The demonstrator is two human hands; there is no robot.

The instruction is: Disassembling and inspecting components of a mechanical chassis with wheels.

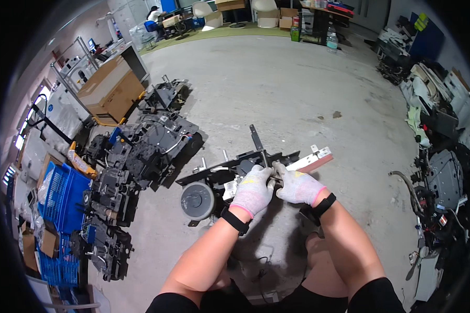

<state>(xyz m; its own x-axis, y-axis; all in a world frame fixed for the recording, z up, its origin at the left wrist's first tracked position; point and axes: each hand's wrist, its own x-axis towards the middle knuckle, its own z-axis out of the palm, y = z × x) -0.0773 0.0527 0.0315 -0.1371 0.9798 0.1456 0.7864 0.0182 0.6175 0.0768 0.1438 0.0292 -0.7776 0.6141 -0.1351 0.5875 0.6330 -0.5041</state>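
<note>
Near 5 o'clock of centre: black metal assembly [245, 166], left hand [253, 189] and right hand [301, 187] on it; contact hidden, cannot tell grip. Uneven support may let it rock, pinching either hand.

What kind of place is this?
Probably a machine workshop: black machine assemblies are lined up on the left, mixed loose parts are heaped on the right, and blue plastic crates sit at the far left.
</note>
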